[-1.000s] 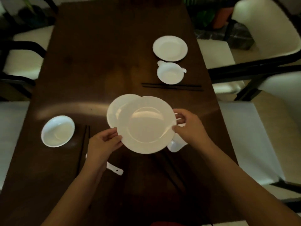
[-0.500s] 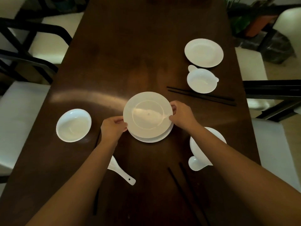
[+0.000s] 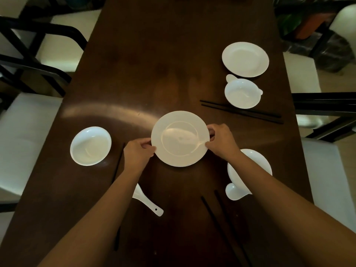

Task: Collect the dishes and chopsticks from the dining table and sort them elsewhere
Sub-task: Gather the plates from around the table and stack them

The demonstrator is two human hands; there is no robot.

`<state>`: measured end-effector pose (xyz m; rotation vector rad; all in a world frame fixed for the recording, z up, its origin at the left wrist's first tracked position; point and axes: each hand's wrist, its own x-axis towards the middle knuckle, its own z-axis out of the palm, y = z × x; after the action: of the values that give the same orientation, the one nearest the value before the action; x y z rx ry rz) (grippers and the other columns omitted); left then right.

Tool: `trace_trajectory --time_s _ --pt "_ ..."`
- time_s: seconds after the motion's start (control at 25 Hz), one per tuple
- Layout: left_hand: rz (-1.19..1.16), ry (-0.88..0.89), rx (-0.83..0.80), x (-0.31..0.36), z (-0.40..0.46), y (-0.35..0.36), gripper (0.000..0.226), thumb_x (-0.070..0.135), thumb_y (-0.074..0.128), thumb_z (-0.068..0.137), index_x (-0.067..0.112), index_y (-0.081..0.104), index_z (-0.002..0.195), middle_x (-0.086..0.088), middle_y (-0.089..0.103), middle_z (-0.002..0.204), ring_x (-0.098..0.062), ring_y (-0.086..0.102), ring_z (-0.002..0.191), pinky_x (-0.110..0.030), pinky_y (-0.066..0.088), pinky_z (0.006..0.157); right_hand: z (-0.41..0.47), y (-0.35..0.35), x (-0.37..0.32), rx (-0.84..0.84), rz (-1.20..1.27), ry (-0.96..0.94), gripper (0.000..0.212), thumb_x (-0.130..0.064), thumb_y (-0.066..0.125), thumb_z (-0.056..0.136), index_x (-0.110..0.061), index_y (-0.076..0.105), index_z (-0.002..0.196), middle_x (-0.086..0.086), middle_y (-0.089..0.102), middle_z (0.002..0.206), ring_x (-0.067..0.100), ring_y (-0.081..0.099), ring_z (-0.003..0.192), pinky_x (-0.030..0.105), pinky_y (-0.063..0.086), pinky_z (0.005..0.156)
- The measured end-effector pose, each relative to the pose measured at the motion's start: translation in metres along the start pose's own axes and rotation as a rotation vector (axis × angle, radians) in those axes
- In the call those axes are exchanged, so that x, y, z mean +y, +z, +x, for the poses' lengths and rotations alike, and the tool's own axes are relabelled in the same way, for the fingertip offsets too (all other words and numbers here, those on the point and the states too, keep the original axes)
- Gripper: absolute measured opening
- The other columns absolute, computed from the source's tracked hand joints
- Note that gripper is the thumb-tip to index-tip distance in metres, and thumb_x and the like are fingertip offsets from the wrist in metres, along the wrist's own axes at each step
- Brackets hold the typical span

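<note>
A white plate (image 3: 180, 138) lies stacked on another in the middle of the dark wooden table (image 3: 154, 64). My left hand (image 3: 139, 153) grips the stack's left rim and my right hand (image 3: 221, 140) grips its right rim. A white bowl (image 3: 90, 145) sits to the left. Another plate (image 3: 245, 59) and a bowl with a spoon (image 3: 242, 93) lie at the far right, with black chopsticks (image 3: 240, 111) beside them. My right forearm partly hides a bowl with a spoon (image 3: 256, 160). A white spoon (image 3: 149, 203) and more chopsticks (image 3: 227, 228) lie near me.
Another pair of black chopsticks (image 3: 117, 166) runs along under my left forearm. White-cushioned chairs with black frames (image 3: 28, 60) stand on both sides of the table. Potted plants (image 3: 300, 18) stand at the far right.
The plate I held up beside the other one has come down onto it, and the two now sit aligned as one stack on the table. Both hands stay on the rims.
</note>
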<state>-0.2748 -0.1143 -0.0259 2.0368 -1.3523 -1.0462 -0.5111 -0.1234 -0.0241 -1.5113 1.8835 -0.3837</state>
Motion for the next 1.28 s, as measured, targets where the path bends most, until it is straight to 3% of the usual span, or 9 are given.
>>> trace_trajectory --time_s 0.16,0.28,0.36,0.44,0.68,0.88,0.96,1.12,1.28 --pt "0.148 0.070 -0.016 0.003 -0.001 -0.006 0.034 0.015 0.067 0.081 0.007 0.064 0.114 -0.014 0.071 0.097 -0.020 0.065 0.081 -0.029 0.047 0.082 -0.004 -0.006 0.000 -0.021 -0.008 0.010 0.044 -0.012 0.069 0.077 -0.012 0.056 0.119 0.013 0.058 0.119 0.023 0.056 0.098 0.030 0.043 0.083" --pt "0.388 0.435 0.025 0.038 0.001 -0.008 0.035 0.027 0.057 0.088 0.012 0.058 0.120 -0.011 0.064 0.113 -0.027 0.060 0.100 -0.035 0.046 0.084 0.001 -0.033 -0.010 0.046 0.027 -0.007 0.036 -0.015 0.063 0.082 -0.011 0.058 0.118 0.011 0.062 0.117 0.025 0.057 0.105 0.032 0.043 0.087" --pt "0.475 0.743 0.018 0.087 0.009 -0.001 0.037 0.031 0.053 0.089 0.012 0.057 0.121 -0.011 0.063 0.114 -0.030 0.060 0.100 -0.039 0.047 0.084 0.008 -0.067 -0.018 0.154 -0.021 -0.118 0.030 -0.018 0.059 0.085 -0.011 0.062 0.113 0.011 0.064 0.112 0.026 0.059 0.103 0.036 0.047 0.088" --pt "0.573 0.927 0.023 0.143 0.023 0.012 0.038 0.035 0.048 0.091 0.014 0.055 0.122 -0.009 0.065 0.110 -0.029 0.061 0.095 -0.039 0.049 0.081 0.019 -0.108 -0.026 0.295 -0.125 -0.231 0.027 -0.019 0.058 0.086 -0.009 0.063 0.110 0.012 0.065 0.109 0.028 0.059 0.101 0.038 0.047 0.085" --pt "0.798 1.078 0.043 0.256 0.079 0.059 0.037 0.040 0.038 0.093 0.016 0.053 0.117 -0.005 0.063 0.102 -0.023 0.059 0.089 -0.035 0.042 0.077 0.080 -0.197 -0.011 0.491 -0.421 -0.232 0.033 -0.028 0.050 0.090 -0.013 0.057 0.119 0.008 0.059 0.119 0.025 0.053 0.108 0.035 0.048 0.079" --pt "0.927 1.018 0.023 0.280 0.149 0.117 0.036 0.041 0.036 0.095 0.020 0.050 0.119 -0.002 0.061 0.108 -0.019 0.057 0.098 -0.035 0.040 0.092 0.154 -0.206 0.034 0.506 -0.565 -0.137 0.033 -0.030 0.046 0.091 -0.015 0.052 0.120 0.006 0.057 0.117 0.024 0.053 0.102 0.034 0.048 0.079" --pt "0.904 0.925 0.021 0.284 0.175 0.144 0.037 0.042 0.036 0.095 0.019 0.049 0.121 -0.002 0.060 0.109 -0.019 0.058 0.098 -0.035 0.042 0.089 0.185 -0.203 0.057 0.512 -0.540 -0.074 0.033 -0.030 0.047 0.090 -0.015 0.051 0.120 0.007 0.057 0.116 0.024 0.054 0.102 0.034 0.048 0.079" --pt "0.757 0.640 -0.038 0.282 0.216 0.194 0.042 0.042 0.038 0.095 0.013 0.046 0.124 -0.008 0.056 0.119 -0.023 0.057 0.102 -0.035 0.046 0.080 0.235 -0.194 0.100 0.448 -0.388 0.120 0.033 -0.029 0.050 0.089 -0.010 0.050 0.116 0.012 0.053 0.118 0.027 0.054 0.103 0.034 0.045 0.080" --pt "0.481 0.307 -0.131 0.272 0.244 0.226 0.041 0.032 0.045 0.094 0.004 0.047 0.124 -0.015 0.057 0.113 -0.023 0.056 0.090 -0.035 0.049 0.076 0.263 -0.186 0.132 0.392 -0.209 0.195 0.031 -0.025 0.051 0.088 -0.002 0.050 0.109 0.018 0.057 0.112 0.031 0.058 0.095 0.033 0.041 0.073"
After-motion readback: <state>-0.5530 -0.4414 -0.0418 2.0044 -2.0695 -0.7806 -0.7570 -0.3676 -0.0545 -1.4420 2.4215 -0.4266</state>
